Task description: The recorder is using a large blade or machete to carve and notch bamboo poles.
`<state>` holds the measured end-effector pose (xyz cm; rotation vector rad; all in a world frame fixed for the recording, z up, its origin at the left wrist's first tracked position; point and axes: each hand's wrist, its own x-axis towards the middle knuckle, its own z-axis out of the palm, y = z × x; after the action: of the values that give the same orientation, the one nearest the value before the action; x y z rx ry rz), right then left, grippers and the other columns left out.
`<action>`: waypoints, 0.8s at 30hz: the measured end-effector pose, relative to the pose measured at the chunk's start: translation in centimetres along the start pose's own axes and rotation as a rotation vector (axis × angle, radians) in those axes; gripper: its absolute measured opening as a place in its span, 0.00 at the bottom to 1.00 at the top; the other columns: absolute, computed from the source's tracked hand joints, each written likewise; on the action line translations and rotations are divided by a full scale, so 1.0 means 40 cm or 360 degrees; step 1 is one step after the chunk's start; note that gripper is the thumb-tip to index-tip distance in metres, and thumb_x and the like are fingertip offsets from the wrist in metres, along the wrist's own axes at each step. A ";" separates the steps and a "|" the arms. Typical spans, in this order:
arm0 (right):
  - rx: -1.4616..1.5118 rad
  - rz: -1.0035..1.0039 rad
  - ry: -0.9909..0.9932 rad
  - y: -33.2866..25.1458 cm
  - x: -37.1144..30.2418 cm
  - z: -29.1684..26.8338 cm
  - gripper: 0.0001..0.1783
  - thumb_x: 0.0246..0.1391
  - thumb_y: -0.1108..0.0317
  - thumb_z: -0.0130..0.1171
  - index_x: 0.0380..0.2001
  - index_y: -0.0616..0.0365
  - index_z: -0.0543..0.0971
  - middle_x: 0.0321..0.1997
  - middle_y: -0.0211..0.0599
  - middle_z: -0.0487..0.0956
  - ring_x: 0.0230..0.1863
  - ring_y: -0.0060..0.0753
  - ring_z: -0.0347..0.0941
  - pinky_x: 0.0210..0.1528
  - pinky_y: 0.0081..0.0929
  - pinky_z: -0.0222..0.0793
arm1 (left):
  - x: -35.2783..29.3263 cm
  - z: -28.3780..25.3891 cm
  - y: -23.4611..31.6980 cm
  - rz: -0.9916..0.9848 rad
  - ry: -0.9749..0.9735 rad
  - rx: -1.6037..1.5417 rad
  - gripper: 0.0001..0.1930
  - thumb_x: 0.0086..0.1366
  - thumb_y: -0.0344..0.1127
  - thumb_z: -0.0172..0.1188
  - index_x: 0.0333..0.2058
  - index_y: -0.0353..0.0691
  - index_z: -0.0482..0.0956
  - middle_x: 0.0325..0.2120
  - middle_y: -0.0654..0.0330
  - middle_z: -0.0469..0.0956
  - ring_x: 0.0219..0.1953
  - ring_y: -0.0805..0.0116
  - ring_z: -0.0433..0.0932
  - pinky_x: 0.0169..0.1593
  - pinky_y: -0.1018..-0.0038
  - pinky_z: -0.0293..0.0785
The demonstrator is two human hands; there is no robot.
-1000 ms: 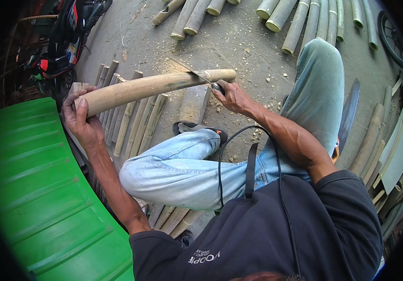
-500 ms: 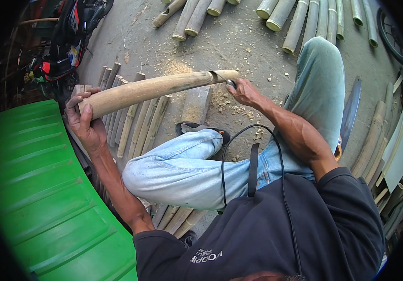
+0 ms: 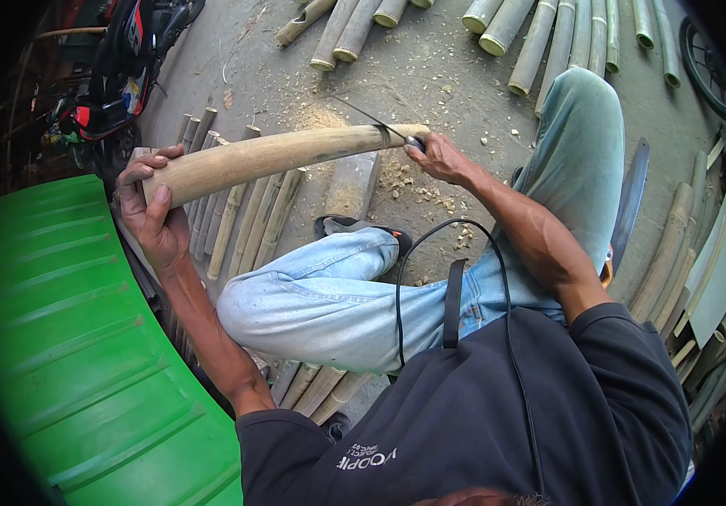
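A pale, curved bamboo pole [image 3: 270, 158] is held up in front of me, its thick end to the left. My left hand [image 3: 152, 202] is wrapped round that thick end, thumb on the near side. At the thin right end, my right hand [image 3: 447, 160] grips the handle of a knife [image 3: 367, 116]. The knife's dark, narrow blade points up and left, crossing the pole by a dark notch near its tip. Wood chips and sawdust [image 3: 317, 116] lie on the ground beyond the pole. A block [image 3: 353, 184] stands on the ground beneath it.
Cut bamboo lengths [image 3: 249, 221] lie beside my bent leg, and thicker poles [image 3: 540, 46] at the far side. A green ribbed panel [image 3: 85, 337] is at my left. To the right are a saw [image 3: 633, 198] and stacked bamboo [image 3: 666, 249]. A motorcycle [image 3: 118, 93] stands far left.
The knife blade has turned and now sticks up beyond the pole, where before it lay low across the notch. My right hand has shifted slightly; my left keeps its hold.
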<state>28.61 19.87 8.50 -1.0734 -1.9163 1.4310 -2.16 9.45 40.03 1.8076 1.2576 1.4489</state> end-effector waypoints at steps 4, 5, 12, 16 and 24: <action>-0.0178 0.0119 0.0049 0.053 -0.010 0.017 0.19 0.61 0.59 0.54 0.32 0.69 0.78 0.26 0.61 0.78 0.30 0.61 0.79 0.34 0.51 0.70 | 0.012 0.043 0.006 -0.0287 0.0568 -0.0024 0.18 0.59 0.28 0.64 0.49 0.34 0.75 0.46 0.52 0.76 0.53 0.56 0.76 0.63 0.56 0.69; -0.0185 0.0130 0.0019 0.036 -0.016 0.035 0.19 0.60 0.59 0.54 0.31 0.69 0.78 0.25 0.61 0.78 0.29 0.60 0.79 0.33 0.50 0.71 | -0.004 -0.045 -0.029 -0.0432 0.0728 -0.0008 0.23 0.60 0.31 0.69 0.51 0.29 0.74 0.45 0.52 0.78 0.50 0.59 0.78 0.60 0.61 0.72; -0.0194 0.0057 0.0062 0.043 -0.013 0.095 0.18 0.63 0.60 0.54 0.32 0.69 0.75 0.21 0.55 0.75 0.23 0.51 0.76 0.28 0.48 0.68 | -0.020 -0.120 -0.124 -0.0638 0.1227 -0.0173 0.17 0.60 0.30 0.67 0.46 0.32 0.75 0.42 0.50 0.79 0.45 0.55 0.80 0.55 0.60 0.75; -0.0128 -0.0280 -0.0026 -0.090 -0.027 0.118 0.18 0.63 0.60 0.54 0.38 0.68 0.76 0.24 0.62 0.78 0.28 0.62 0.79 0.31 0.52 0.74 | -0.027 -0.079 -0.061 -0.0491 0.1085 -0.0134 0.12 0.62 0.28 0.65 0.42 0.34 0.75 0.39 0.48 0.80 0.42 0.54 0.81 0.54 0.59 0.75; -0.0124 0.0050 0.0083 -0.003 -0.022 0.127 0.19 0.64 0.59 0.52 0.41 0.69 0.75 0.30 0.63 0.80 0.34 0.63 0.79 0.38 0.51 0.75 | -0.020 -0.051 -0.063 -0.0474 0.0991 -0.0016 0.08 0.64 0.30 0.63 0.40 0.36 0.75 0.34 0.49 0.81 0.40 0.58 0.82 0.53 0.62 0.76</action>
<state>25.07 16.37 7.08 -1.1703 -1.9404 1.3415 -4.96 9.54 38.22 1.1155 1.7147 1.8961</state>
